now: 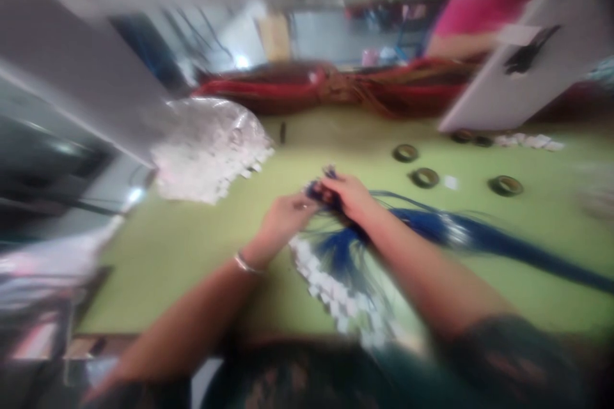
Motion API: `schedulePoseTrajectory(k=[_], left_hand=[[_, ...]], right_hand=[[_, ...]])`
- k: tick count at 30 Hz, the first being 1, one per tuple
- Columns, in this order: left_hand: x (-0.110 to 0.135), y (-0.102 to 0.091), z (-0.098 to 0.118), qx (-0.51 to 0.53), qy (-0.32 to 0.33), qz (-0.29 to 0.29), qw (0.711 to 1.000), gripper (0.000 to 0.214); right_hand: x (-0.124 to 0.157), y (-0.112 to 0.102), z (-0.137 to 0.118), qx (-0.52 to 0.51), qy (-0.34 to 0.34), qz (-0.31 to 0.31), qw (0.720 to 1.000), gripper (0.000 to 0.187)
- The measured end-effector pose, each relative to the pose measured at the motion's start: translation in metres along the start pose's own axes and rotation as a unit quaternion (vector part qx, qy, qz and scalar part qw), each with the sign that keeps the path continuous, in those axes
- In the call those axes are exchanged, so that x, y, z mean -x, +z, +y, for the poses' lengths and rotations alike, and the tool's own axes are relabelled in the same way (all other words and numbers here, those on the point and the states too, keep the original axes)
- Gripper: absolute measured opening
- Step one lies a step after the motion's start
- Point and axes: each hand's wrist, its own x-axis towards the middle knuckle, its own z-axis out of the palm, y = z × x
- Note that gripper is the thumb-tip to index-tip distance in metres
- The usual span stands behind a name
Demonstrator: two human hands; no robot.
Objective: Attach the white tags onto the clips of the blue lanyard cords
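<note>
Both my hands meet over the middle of the green table (pixel 230 223). My right hand (pixel 352 195) is closed around the ends of some dark blue wires (pixel 330 172). Fingers of my left hand (pixel 286 217) are pinched at the same wire ends, close against the right hand; blur hides the exact contact. A long bundle of blue wires (pixel 503 249) runs off to the right, with a shiny band around it. Loose blue wire ends fan out below my right wrist. Beside them lies a row of small white connectors (pixel 330 287), stretching toward my body.
A clear plastic bag (pixel 230 115) spills a heap of white pieces (pixel 192 166) at the left. Several tape rolls (pixel 426 177) and a white square (pixel 450 182) lie at the right. Red and brown cable bundles (pixel 288 86) line the back edge, near a grey upright panel (pixel 518 77).
</note>
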Motion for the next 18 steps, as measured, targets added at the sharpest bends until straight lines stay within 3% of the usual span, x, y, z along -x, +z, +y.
schedulePoseTrajectory(k=[3,7,9,11,13,16,18], left_hand=[[0.000,-0.004,-0.011,0.050,-0.031,0.040,0.997,0.014],[-0.001,-0.008,-0.018,0.057,-0.019,0.073,0.995,0.007],[0.000,-0.010,-0.019,0.043,-0.008,0.065,0.997,0.006],[0.001,-0.014,-0.019,0.031,-0.005,0.053,0.998,0.008],[0.001,-0.019,-0.017,0.023,0.007,0.060,0.998,0.013],[-0.002,-0.031,-0.016,-0.001,0.054,0.101,0.993,0.024],[-0.001,-0.038,-0.016,-0.062,0.075,0.085,0.992,0.026]], right_hand=[[0.008,0.006,-0.008,0.192,-0.035,-0.005,0.981,0.016],[0.019,0.017,-0.007,0.488,-0.067,-0.076,0.867,0.013],[0.021,0.020,0.000,0.558,-0.104,-0.079,0.819,0.011],[0.021,0.021,0.008,0.587,-0.142,-0.061,0.795,0.010],[0.018,0.019,0.013,0.573,-0.165,-0.039,0.802,0.012],[0.016,0.016,0.012,0.498,-0.152,-0.017,0.854,0.015],[0.016,0.016,0.008,0.449,-0.123,-0.007,0.885,0.014]])
